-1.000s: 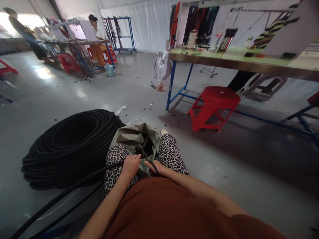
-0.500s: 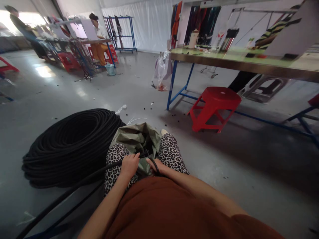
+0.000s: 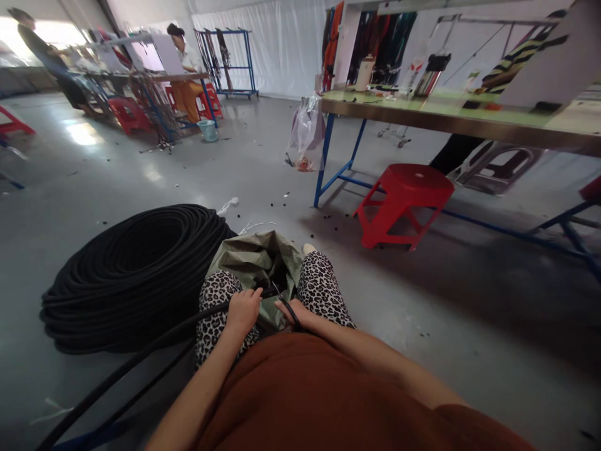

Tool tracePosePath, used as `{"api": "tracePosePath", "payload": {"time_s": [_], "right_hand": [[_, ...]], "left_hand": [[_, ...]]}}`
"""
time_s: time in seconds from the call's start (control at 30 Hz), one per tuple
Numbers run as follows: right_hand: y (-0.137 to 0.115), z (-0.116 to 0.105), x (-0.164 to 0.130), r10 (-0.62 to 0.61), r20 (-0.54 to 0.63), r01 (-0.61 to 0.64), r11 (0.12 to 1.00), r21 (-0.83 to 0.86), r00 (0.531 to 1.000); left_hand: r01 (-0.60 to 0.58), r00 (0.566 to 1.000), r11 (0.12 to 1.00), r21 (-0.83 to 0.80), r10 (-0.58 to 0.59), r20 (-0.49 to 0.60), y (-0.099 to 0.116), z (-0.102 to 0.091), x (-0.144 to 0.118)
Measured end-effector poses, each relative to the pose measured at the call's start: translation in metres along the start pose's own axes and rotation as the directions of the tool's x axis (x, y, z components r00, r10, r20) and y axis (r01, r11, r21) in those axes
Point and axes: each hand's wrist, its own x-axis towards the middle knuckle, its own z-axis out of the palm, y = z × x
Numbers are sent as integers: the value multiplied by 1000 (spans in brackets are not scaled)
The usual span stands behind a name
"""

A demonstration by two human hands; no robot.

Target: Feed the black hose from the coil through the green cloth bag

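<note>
I sit on the floor with leopard-print legs apart. My left hand (image 3: 244, 310) grips a black hose (image 3: 141, 357) that runs from the lower left across my left knee. My right hand (image 3: 293, 312) holds black-handled scissors (image 3: 282, 297), their tip close to the hose end by my left hand. Both hands hover over an open green sack (image 3: 256, 260) between my knees. A big coil of the same black hose (image 3: 131, 275) lies on the floor to my left, touching the sack.
A red plastic stool (image 3: 401, 200) stands ahead on the right under a long blue-legged workbench (image 3: 446, 122) with bottles on it. A plastic bag (image 3: 305, 134) hangs at the bench end. Two people work at a far-left table (image 3: 141, 78). Small black scraps litter the grey floor.
My hands have shifted slightly forward over the sack, and the scissors have closed in on the hose end. The hose on the floor at the lower left has slid a little.
</note>
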Motion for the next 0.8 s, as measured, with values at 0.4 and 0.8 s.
{"api": "tracePosePath", "payload": {"time_s": [0.4, 0.8], "right_hand": [[-2, -1, -1, 1, 14, 0, 997, -75, 1000], [4, 1, -1, 138, 182, -192, 928, 319, 973]], "left_hand": [[-14, 999, 1000, 22, 13, 35, 0, -1, 1], [10, 999, 1000, 27, -11, 44, 1, -3, 0]]}}
